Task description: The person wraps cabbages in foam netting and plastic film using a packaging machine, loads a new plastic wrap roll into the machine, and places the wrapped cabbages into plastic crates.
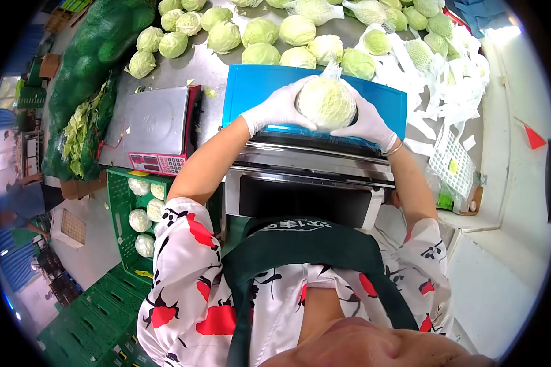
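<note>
Both my hands wear white gloves and hold one round, pale green cabbage [326, 104] between them. My left hand [281, 109] is curved around its left side, and my right hand [370, 120] presses on its right side. A whitish, see-through tuft of wrapping stands up from the cabbage's far end; whether it is film or net I cannot make out. Beneath the cabbage lies a blue panel [245, 92] on top of a metal machine [312, 162]. The machine's dark front opening faces my body.
Several loose cabbages [260, 32] lie across the metal table's far side. White foam nets [450, 92] are heaped at the right. A digital scale [158, 122] stands left, near green mesh sacks [86, 55]. Wrapped cabbages fill part of a green crate [117, 211] below. Another person [24, 202] is at far left.
</note>
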Tool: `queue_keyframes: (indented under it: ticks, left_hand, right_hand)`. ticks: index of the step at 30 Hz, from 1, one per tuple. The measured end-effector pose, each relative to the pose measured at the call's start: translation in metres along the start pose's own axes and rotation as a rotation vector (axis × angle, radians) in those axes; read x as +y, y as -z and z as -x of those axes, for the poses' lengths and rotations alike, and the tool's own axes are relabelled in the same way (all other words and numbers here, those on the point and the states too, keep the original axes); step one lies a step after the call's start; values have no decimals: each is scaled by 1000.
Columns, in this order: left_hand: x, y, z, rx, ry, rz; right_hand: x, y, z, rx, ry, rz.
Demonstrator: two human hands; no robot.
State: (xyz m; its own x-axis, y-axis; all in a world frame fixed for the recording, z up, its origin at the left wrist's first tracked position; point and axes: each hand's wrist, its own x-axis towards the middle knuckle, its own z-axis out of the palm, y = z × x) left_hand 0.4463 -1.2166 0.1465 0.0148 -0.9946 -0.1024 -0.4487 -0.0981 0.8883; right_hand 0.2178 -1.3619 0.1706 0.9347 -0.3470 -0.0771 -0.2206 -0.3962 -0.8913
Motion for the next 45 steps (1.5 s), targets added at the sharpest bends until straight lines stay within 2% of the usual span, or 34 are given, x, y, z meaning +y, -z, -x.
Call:
queue_keyframes:
  ticks: [1, 5, 6, 8, 9, 10, 11, 12, 13, 14, 15, 16, 19, 23, 26, 27, 28, 30, 31, 32, 33, 34, 35, 36, 38, 39, 40, 41, 42, 44, 45]
  left_hand:
    - [-2, 0, 3, 23, -79, 141]
    - [25, -25, 35, -5, 156, 679]
    - [25, -39, 47, 25, 137, 648]
    - [56, -53, 88, -128, 371, 889]
    - [70, -58, 110, -207, 443, 884]
    - [79, -63, 133, -286, 517, 878]
    - [83, -72, 153, -344, 492, 854]
    - [85, -82, 172, -401, 463, 829]
    - [68, -109, 187, -385, 428, 801]
    - [62, -113, 190, -425, 534, 874]
    - [58, -115, 193, -468, 644, 948]
    - [52, -120, 197, -515, 756, 1024]
    - [20, -144, 187, -444, 822, 1022]
    - [40, -130, 189, -447, 810, 1216]
    - [35, -127, 217, -379, 742, 1489]
    - [28, -131, 232, -329, 618, 1419]
    - [18, -139, 246, -277, 491, 1344]
    - [13, -150, 270, -81, 452, 881]
    - [31, -141, 270, -27, 422, 239]
    - [-3, -157, 278, 237, -100, -327]
    - [4, -148, 273, 207, -90, -364]
    - [11, -138, 270, 177, -81, -403]
    - [8, -152, 268, 366, 20, 14]
    - [24, -146, 263, 385, 273, 327]
    - [46, -123, 255, 383, 495, 489]
    - [39, -124, 259, 358, 453, 551]
    - [29, -129, 268, 266, 593, 636]
    - [3, -146, 283, 166, 631, 567]
    - [-26, -170, 301, 64, 670, 503]
    - [-57, -212, 313, -99, 530, 121]
    - [-57, -224, 302, -138, 511, 162]
  right_hand:
    - [4, -7, 5, 53, -19, -80]
    - [-3, -35, 43, 181, -185, -479]
    - [-15, -40, 59, 181, -281, -544]
    - [-47, -48, 100, 122, -490, -637]
    - [-61, -51, 122, 66, -602, -662]
    - [-71, -63, 149, 23, -604, -682]
    - [-81, -75, 176, -20, -605, -701]
    - [-91, -92, 197, 6, -483, -745]
    - [-99, -104, 208, -9, -537, -826]
    - [-103, -113, 214, -23, -591, -905]
    - [-81, -135, 223, 26, -652, -1054]
    - [-63, -145, 225, -5, -733, -1018]
    - [-19, -142, 208, -101, -894, -946]
    - [-30, -129, 193, -205, -901, -934]
    - [14, -139, 235, -255, -499, -787]
    - [25, -146, 252, -220, -660, -1062]
    - [21, -151, 260, -142, -620, -939]
    - [12, -160, 277, 9, -568, -667]
    - [-4, -163, 280, 97, -484, -324]
    - [-14, -167, 280, 176, -394, 21]
    - [-11, -171, 271, 401, -18, 197]
    - [-16, -171, 271, 478, -225, -76]
    - [-21, -167, 270, 547, -427, -351]
    - [-29, -162, 268, 603, -632, -629]
    - [-37, -153, 261, 611, -761, -762]
    - [-32, -150, 264, 573, -826, -854]
    - [-27, -146, 270, 532, -894, -948]
    - [1, -158, 291, 455, -1029, -976]
    - [21, -181, 300, 332, -1014, -776]
    - [57, -229, 312, 81, -949, -379]
    - [65, -242, 315, -53, -899, -185]
